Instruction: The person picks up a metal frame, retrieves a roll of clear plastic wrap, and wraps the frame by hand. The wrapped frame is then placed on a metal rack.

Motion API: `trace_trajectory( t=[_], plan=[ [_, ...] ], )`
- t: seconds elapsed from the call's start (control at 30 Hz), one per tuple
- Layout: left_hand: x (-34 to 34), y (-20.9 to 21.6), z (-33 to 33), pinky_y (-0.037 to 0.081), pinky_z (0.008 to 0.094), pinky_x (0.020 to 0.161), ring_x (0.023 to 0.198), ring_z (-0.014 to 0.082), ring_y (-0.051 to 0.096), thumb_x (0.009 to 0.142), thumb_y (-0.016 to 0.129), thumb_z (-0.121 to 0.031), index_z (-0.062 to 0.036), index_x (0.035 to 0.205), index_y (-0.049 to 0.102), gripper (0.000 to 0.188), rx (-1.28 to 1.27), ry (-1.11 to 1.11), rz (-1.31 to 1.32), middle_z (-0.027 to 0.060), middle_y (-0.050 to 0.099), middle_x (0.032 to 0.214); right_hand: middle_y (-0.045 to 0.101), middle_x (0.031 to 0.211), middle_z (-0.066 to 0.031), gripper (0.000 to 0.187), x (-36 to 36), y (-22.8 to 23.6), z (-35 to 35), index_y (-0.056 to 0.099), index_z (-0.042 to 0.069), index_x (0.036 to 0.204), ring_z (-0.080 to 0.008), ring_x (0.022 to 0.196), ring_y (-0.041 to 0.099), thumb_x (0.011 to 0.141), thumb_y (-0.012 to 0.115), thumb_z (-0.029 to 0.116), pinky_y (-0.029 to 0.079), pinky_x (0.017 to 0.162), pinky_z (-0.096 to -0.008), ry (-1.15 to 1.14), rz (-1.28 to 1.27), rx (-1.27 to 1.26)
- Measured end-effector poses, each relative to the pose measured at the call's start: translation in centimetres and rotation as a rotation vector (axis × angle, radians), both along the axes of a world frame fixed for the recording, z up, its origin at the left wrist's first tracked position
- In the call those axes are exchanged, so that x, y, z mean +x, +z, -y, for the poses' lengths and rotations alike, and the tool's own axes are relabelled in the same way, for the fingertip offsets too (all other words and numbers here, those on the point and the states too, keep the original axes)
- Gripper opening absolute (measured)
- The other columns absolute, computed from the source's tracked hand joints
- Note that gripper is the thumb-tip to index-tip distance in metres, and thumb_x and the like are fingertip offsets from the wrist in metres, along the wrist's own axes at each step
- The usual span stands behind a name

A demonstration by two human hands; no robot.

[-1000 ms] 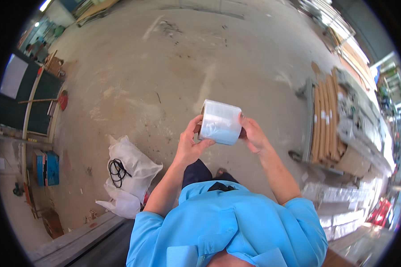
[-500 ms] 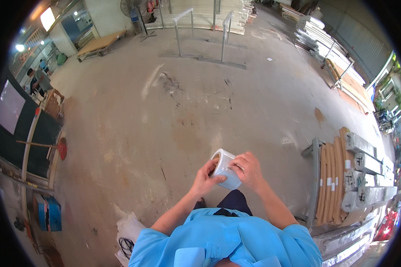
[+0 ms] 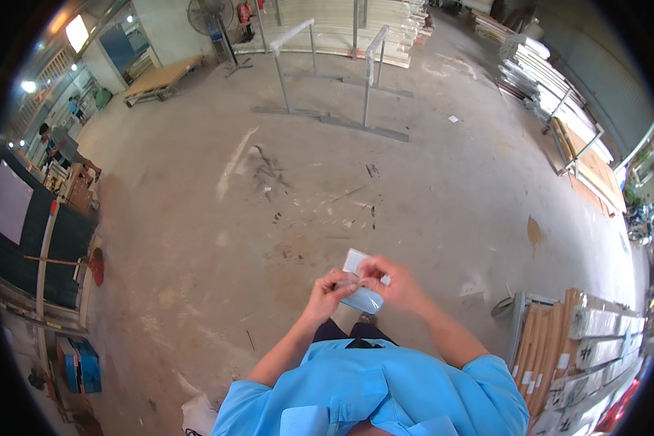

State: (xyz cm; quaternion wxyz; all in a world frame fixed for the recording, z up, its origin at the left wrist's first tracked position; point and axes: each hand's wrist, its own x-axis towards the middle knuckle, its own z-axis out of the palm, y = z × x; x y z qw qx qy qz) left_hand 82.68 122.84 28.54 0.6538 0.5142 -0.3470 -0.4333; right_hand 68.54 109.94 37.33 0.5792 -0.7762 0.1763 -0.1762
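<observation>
A: Where do we have the film roll (image 3: 365,301)?

B: In the air over the concrete floor (image 3: 160,240), close in front of the blue shirt (image 3: 443,396), at twelve o'clock from it. We see its pale edge past the hands toward twelve and its glossy, bluish side toward six.

A: How do we have the hands on it?

B: Our left hand (image 3: 323,296) sits at nine o'clock of the roll, fingers (image 3: 334,278) curled in and thumb pressed along it; we take that as the supporting grip. Our right hand (image 3: 401,286) comes in from three, fingers (image 3: 375,266) bunched nearly closed, tips meeting the left ones over the roll's middle.

A: Do we know what the right ones pinch?

B: We cannot tell; the knuckles hide it.

A: What step do we call this?

B: Close fingertip work on the roll's surface, we judge. The brown cardboard strips (image 3: 539,349) at four o'clock and the metal stands (image 3: 292,35) at twelve are well apart from both hands.

A: What does the next move call for?

B: A steady left hold and a light right touch, we think; if the left slackens, the roll could turn or slip.
</observation>
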Motion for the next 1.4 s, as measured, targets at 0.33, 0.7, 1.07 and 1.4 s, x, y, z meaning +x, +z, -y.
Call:
trace_trajectory(
  t=[0.33,0.7,1.07,1.4],
  plan=[
    [16.6,-0.4,15.9,0.046,0.0273,0.077,0.087,0.0115,0.057,0.083,0.064,-0.001,-0.0035,0.093,0.064,0.010,-0.069,0.209,-0.317,0.0033,0.063,0.092,0.064,0.096,-0.0058,0.036,10.0,-5.0,24.1,0.056,0.006,0.117,-0.0126,0.080,0.063,0.083,0.067,0.008,0.052,0.072,-0.0276,-0.221,-0.150,-0.021],
    [29.9,1.2,42.8,0.048,0.0291,0.077,0.091,0.0110,0.057,0.087,0.064,-0.006,-0.0056,0.097,0.060,0.011,-0.071,0.082,-0.698,0.0000,0.060,0.094,0.053,0.121,-0.0145,0.063,21.8,-6.7,41.4,0.031,0.009,0.139,-0.0178,0.093,0.063,0.086,0.065,0.011,0.052,0.078,-0.0295,-0.379,-0.144,0.303],
    [29.4,1.3,75.7,0.046,0.0396,0.097,0.102,0.0157,0.058,0.090,0.063,-0.019,-0.0110,0.098,0.060,0.012,-0.133,-0.077,-1.358,0.0000,0.063,0.100,0.046,0.132,-0.0155,0.092,27.7,-8.9,68.7,0.027,0.003,0.141,-0.0274,0.121,0.049,0.070,0.081,0.024,0.042,0.100,-0.0406,-0.661,0.022,-0.429],
    [37.1,3.4,96.3,0.041,0.0510,0.101,0.116,0.0333,0.052,0.094,0.054,-0.022,-0.0089,0.131,0.047,0.040,0.001,-0.670,-0.843,0.0122,0.053,0.131,0.062,0.119,-0.0119,0.047,31.5,-1.5,98.7,0.053,0.001,0.128,-0.0180,0.106,0.060,0.082,0.065,0.009,0.046,0.092,-0.0301,-0.837,0.303,-0.230]
  ],
)
